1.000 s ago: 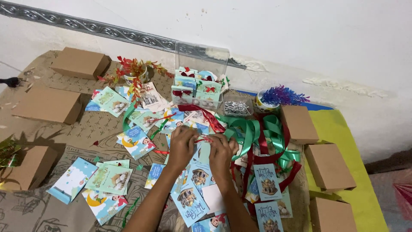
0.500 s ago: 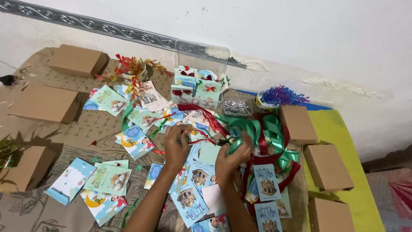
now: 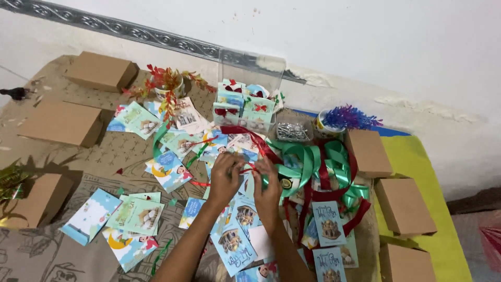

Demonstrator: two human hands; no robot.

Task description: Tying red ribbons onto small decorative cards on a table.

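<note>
Both hands are working at centre frame: the left hand (image 3: pixel 225 175) and right hand (image 3: pixel 269 183) are each pinching a thin red ribbon (image 3: pixel 249 169) between closed fingertips, above scattered greeting cards (image 3: pixel 136 214). Green ribbon (image 3: pixel 305 159) is lying just right; brown boxes (image 3: pixel 403 204) are sitting along the worktop's right edge.

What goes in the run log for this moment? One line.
left hand: on red ribbon | right hand: on red ribbon | surroundings: cards, green ribbon, brown boxes
</note>
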